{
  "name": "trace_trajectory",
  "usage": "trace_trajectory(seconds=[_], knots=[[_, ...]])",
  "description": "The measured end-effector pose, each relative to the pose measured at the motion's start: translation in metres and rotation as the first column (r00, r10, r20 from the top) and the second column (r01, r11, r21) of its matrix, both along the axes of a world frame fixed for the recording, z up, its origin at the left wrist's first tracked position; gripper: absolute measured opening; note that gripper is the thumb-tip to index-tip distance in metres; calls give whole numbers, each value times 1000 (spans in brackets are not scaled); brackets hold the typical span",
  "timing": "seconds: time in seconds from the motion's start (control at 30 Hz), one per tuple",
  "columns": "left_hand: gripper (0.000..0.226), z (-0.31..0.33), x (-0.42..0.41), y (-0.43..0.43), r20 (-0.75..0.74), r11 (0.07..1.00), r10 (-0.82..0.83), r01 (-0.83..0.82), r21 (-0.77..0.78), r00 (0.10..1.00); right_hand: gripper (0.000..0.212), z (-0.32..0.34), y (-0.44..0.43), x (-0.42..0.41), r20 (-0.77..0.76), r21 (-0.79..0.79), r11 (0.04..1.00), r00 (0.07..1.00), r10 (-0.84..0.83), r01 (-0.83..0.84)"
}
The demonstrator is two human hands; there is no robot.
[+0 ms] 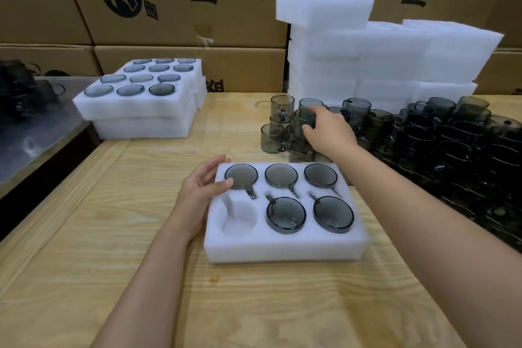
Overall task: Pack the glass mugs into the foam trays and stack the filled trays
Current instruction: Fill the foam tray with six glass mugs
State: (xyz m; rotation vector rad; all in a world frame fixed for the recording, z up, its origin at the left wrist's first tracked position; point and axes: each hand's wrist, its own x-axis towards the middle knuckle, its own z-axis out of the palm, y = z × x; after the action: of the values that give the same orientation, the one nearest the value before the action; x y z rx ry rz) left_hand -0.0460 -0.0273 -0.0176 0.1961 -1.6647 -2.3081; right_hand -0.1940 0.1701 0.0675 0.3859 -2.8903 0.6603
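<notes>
Foam tray (282, 251) low-centre on bench (113, 234) holds five packed mugs (285, 215), one pocket (240, 220) empty (lower-left); left hand (203, 189) rests flat against its edge, right hand (329, 131) grips loose mug (303, 121) mid-frame, which next likely needs handle lined to slot.

wooden table (84, 248) | printed cardboard boxes (175, 0) stacked behind | dark surface (34, 144) left

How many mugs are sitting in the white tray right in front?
5. In the foam tray, three mugs fill the back row, two sit front middle and front right. The front-left hole is empty. None hidden.
</notes>
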Motion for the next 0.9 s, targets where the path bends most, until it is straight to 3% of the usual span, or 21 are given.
trace_trajectory(seconds=[0.2, 0.37, 0.53, 0.67, 0.8, 0.9], knots=[[60, -4, -4, -2, -2, 996, -56, 56, -62, 998, 24, -10, -12, -20, -64, 104, 994, 998, -9, 15], [52, -4, -4, 2, -18, 988, -77, 73, -137, 997, 20, -8, -6, -2, -106, -47, 997, 993, 60, -65], [33, -2, -4, 3, -54, 992, -43, 37, -122, 998, 11, 7, 5, 64, -176, -239, 918, 944, 280, -317], [59, 5, 2, 6, -81, 986, -77, 63, -156, 994, 18, 9, 10, 119, -96, -392, 800, 885, 456, -455], [97, 13, 8, 11, -97, 973, -159, 139, -183, 983, 17, -6, 8, 138, -104, -369, 769, 846, 524, -522], [76, 16, 11, 14, -101, 974, -207, 196, -111, 973, 19, -20, 7, 139, -105, -406, 744, 836, 539, -531]])
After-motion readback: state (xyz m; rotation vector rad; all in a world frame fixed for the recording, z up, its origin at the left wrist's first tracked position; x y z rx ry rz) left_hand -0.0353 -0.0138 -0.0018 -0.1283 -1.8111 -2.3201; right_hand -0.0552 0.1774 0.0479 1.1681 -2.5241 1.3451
